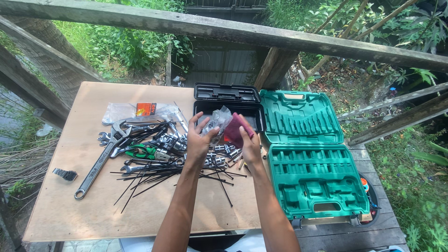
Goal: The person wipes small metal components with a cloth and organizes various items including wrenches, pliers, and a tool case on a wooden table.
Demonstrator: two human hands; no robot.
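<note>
Outdoors, on a weathered wooden deck hemmed by rough timber rails and green foliage, a plywood tabletop (70, 196) carries a scatter of hand tools. Both of the person's bare forearms reach in from the near edge toward the middle of the board. The left hand (199, 140) is raised with its fingers curled around a crumpled clear plastic bag (218, 119), held up above the tool pile. The right hand (249, 140), just beside it, grips a dark red cloth (235, 128) that touches the bag on its right side. Directly below the hands lies a heap of chrome sockets (221, 151) and a loose spread of black cable ties (168, 175). To the left of these rests a large adjustable wrench (100, 163), with green-handled pliers (142, 150) near it and a second clear bag with an orange label (140, 111) at the far side. A small black case (227, 95) stands open just beyond the hands. On the right, a big green moulded tool case (310, 163) lies open, its slots unfilled. A small metal piece (64, 174) sits alone at the left edge.
</note>
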